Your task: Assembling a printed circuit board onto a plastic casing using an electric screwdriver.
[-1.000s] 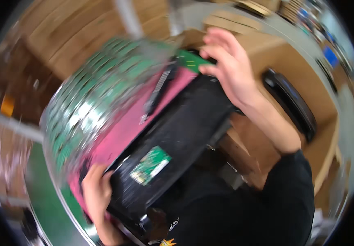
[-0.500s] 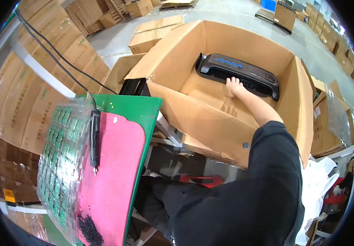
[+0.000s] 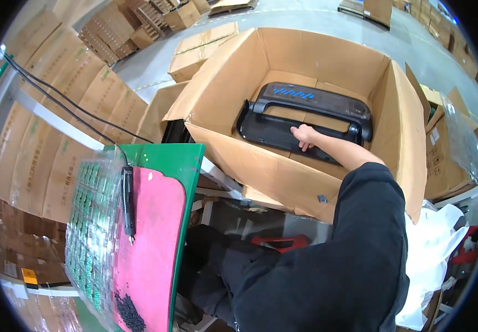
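Inside the large cardboard box (image 3: pixel 233 135), two long black plastic shells lie side by side. The far shell (image 3: pixel 327 104) has blue slanted marks on top. Nearer to me lies the other shell (image 3: pixel 269 130), its flat inner side facing up and its raised ends close to the far one. My right hand (image 3: pixel 304 136) is over the middle of this near shell, index finger stretched to the left and the others bent downward. Nothing shows in its fingers; whether the fingertips touch the shell cannot be made out. My left hand is out of view.
On the left, a green bench (image 3: pixel 192 166) with a pink mat (image 3: pixel 153 221) bears a black electric screwdriver (image 3: pixel 128 205), clear trays of green circuit boards (image 3: pixel 92 232) and a pile of small black screws (image 3: pixel 129 312). White plastic bags (image 3: pixel 430 260) hang at the right. Stacked cartons (image 3: pixel 56 138) stand behind the bench.
The near shell, earlier up against the far one, now lies flat and closer to me. My right hand has moved slightly down and left, and its fingers have come off the shell's edge.
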`<state>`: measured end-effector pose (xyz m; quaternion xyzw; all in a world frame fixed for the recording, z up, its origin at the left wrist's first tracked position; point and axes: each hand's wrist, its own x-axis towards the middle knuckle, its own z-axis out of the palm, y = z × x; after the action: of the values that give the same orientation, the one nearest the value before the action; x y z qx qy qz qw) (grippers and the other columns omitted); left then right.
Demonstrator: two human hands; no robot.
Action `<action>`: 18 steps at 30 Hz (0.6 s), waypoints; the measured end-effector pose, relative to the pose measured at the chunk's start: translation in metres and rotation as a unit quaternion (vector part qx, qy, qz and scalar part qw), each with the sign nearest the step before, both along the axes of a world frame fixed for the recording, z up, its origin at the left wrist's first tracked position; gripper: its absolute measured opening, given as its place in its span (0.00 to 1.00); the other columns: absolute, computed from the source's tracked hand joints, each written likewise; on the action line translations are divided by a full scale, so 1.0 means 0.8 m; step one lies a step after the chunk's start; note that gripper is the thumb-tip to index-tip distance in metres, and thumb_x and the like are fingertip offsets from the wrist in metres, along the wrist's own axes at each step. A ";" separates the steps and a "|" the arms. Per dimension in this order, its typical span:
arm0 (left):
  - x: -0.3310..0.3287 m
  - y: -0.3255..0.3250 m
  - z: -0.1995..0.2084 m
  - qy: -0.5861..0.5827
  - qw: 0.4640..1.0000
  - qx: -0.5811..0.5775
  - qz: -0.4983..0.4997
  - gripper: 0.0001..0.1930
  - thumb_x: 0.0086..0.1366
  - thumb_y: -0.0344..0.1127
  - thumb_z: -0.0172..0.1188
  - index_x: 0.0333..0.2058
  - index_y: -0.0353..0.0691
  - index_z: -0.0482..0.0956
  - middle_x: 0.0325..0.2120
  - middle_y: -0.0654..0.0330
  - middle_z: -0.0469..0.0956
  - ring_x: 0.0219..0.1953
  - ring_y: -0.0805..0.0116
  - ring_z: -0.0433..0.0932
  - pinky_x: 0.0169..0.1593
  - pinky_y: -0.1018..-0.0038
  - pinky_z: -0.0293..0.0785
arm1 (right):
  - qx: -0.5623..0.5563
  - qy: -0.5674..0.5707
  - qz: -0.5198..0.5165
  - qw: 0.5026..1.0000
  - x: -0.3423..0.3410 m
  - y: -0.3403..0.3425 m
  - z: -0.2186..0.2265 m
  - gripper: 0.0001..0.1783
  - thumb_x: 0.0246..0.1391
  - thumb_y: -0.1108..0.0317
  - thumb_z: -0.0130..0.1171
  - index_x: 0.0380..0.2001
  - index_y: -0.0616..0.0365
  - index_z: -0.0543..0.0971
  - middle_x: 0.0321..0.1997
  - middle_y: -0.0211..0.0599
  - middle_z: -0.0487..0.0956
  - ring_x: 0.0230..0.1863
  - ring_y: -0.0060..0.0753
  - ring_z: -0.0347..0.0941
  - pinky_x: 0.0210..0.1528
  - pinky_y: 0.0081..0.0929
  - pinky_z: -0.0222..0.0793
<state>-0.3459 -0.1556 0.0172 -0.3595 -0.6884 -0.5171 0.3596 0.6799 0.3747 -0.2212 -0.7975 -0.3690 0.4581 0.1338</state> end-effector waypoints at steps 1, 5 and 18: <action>-0.009 0.004 0.005 0.012 1.000 0.011 0.013 0.28 0.63 0.39 0.61 0.61 0.38 0.71 0.53 0.46 0.74 0.52 0.55 0.74 0.56 0.61 0.69 | 0.030 0.055 -0.087 0.994 0.003 0.006 -0.008 0.33 0.61 0.43 0.43 0.52 0.62 0.74 0.50 0.51 0.79 0.37 0.45 0.82 0.42 0.44 0.76; -0.029 -0.003 -0.003 0.052 0.995 0.051 0.066 0.27 0.63 0.39 0.62 0.60 0.37 0.71 0.50 0.46 0.76 0.50 0.53 0.75 0.56 0.57 0.70 | 0.171 0.254 -0.384 0.871 0.032 0.024 -0.038 0.36 0.57 0.43 0.56 0.62 0.53 0.63 0.57 0.51 0.74 0.47 0.48 0.78 0.44 0.45 0.76; 0.204 0.001 -0.067 -0.234 0.940 0.235 0.085 0.26 0.71 0.34 0.51 0.63 0.26 0.60 0.62 0.47 0.64 0.63 0.58 0.66 0.64 0.63 0.69 | 0.312 0.370 -0.504 0.716 0.137 0.040 -0.112 0.26 0.55 0.40 0.63 0.45 0.48 0.76 0.40 0.33 0.78 0.31 0.27 0.73 0.25 0.22 0.73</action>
<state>-0.1831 -0.1547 -0.0363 -0.0741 -0.6400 -0.7013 0.3051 0.7893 0.4071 -0.3104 -0.5456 0.0448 0.4404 0.7116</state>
